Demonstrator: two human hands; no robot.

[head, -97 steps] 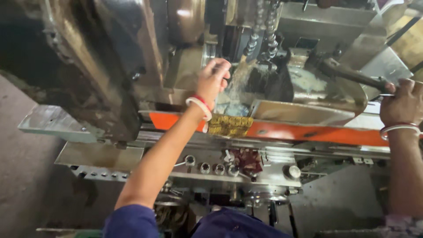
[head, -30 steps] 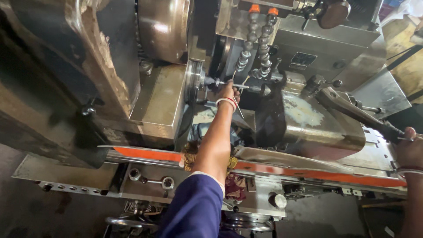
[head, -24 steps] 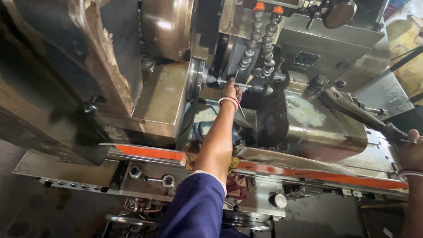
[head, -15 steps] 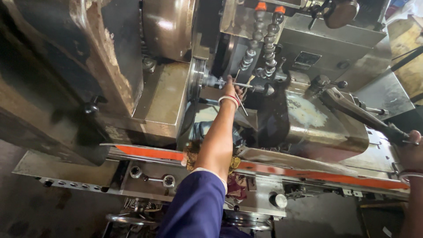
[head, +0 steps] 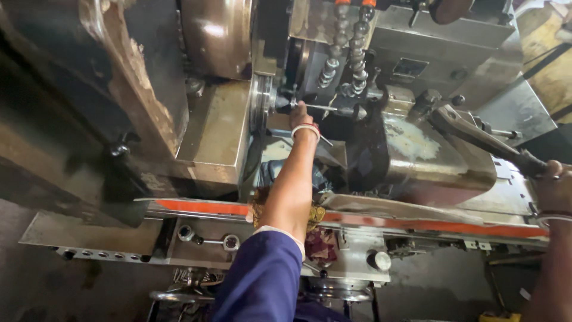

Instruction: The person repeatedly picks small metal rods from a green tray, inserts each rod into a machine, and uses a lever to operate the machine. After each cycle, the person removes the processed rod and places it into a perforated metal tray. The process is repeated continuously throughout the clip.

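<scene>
The left hand (head: 300,113) reaches deep into the lathe (head: 417,155), its fingers pinched on a thin metal rod (head: 325,108) that sticks out of the chuck (head: 262,104) toward the tool block. Well apart at the right edge, the right hand (head: 553,185) is clenched round the long lever handle (head: 488,143)
</scene>
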